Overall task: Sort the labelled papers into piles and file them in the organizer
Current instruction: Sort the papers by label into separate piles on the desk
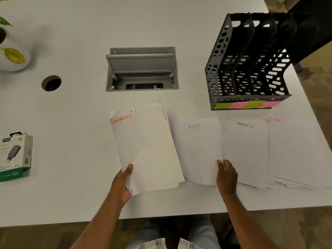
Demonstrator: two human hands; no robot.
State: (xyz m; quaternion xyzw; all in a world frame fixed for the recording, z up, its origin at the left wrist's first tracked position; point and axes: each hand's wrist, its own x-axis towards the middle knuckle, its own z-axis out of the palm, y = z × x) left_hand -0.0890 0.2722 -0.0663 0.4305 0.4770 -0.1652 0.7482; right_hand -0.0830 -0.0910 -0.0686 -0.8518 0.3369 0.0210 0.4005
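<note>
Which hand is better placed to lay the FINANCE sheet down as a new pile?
Probably the right hand. It only touches the HR sheet, beside the stack, so it looks easy to free. The left hand already has its grip on that stack.

Beside the organizer [248, 60], whose sticky-note labels are blurring beyond reading and whose far right corner is hiding behind something dark, my sports pile [298, 151] is running off the right edge. Left of the organizer, my FINANCE sheet [145, 150] is covering another sheet's green label.
</note>
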